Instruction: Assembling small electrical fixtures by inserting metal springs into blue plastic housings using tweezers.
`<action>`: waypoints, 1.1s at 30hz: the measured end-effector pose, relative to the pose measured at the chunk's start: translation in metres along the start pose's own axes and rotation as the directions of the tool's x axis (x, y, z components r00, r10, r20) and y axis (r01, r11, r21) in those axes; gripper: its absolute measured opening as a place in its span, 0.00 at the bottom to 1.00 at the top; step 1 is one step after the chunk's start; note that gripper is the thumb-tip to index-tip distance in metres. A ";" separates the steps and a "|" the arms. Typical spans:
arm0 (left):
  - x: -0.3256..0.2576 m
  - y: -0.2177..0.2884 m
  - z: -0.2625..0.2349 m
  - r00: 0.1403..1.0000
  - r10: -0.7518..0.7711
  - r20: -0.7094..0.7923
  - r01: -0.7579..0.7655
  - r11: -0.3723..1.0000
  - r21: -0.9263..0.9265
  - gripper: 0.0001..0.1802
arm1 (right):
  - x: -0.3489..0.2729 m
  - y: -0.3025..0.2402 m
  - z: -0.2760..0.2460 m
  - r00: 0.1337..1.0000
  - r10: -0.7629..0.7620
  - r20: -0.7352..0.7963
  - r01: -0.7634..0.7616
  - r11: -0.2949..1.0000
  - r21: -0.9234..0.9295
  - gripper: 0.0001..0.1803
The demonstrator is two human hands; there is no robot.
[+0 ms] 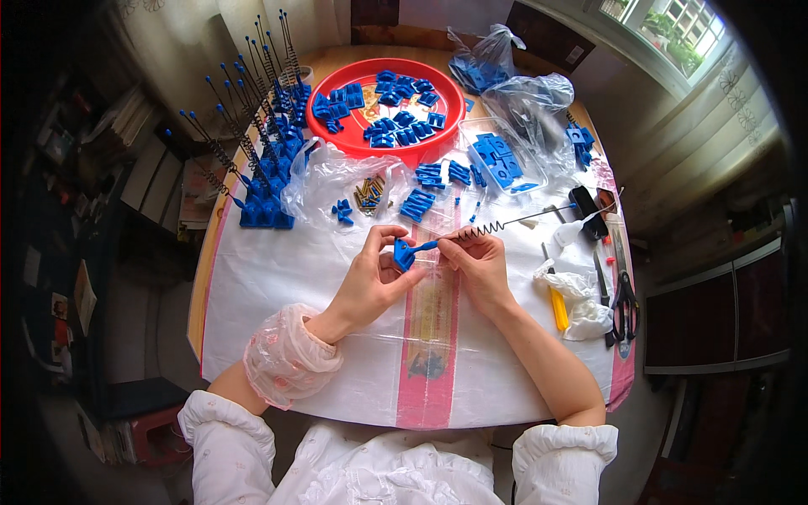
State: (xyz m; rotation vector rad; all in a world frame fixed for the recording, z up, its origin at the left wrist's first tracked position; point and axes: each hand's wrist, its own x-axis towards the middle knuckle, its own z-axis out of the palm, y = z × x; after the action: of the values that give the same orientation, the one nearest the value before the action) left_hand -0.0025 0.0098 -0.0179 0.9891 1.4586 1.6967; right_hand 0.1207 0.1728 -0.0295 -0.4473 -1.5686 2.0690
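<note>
Over the middle of the table, my left hand grips a small blue plastic base between thumb and fingers. My right hand pinches a thin black rod with a coiled spring section. The rod slants up to the right, away from my fingers. A narrow blue stem bridges the gap between the base and my right fingertips. It meets the base, but whether it is fixed there I cannot tell. Just beyond my hands lie several ribbed blue plastic pieces and a heap of brass-coloured screws.
Blue bases with upright spring rods crowd the left edge. A red round tray of blue parts stands at the back, beside a clear box of blue plates. At right lie scissors, a yellow-handled tool and a white bottle.
</note>
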 end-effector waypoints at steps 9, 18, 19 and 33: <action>0.001 0.001 -0.006 0.997 -0.079 0.013 0.080 0.983 -0.167 0.22 | 0.000 -0.003 0.003 1.000 0.001 0.001 -0.001 1.000 0.007 0.06; 0.003 -0.001 -0.007 0.993 -0.120 -0.009 0.117 0.982 -0.147 0.19 | 0.001 -0.002 0.001 1.000 -0.004 -0.003 0.004 1.000 0.006 0.06; 0.003 -0.002 -0.007 0.993 -0.116 -0.005 0.114 0.984 -0.140 0.19 | 0.001 -0.001 0.001 1.000 -0.008 -0.003 0.008 1.000 0.003 0.06; 0.000 0.000 -0.004 0.999 -0.015 0.034 0.013 0.999 0.049 0.19 | 0.001 0.000 -0.001 1.000 -0.024 0.013 0.023 1.000 0.014 0.06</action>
State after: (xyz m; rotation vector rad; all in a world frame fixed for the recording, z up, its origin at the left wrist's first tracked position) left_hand -0.0059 0.0081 -0.0185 1.0265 1.4877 1.6337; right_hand 0.1207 0.1740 -0.0296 -0.4091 -1.5584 2.0682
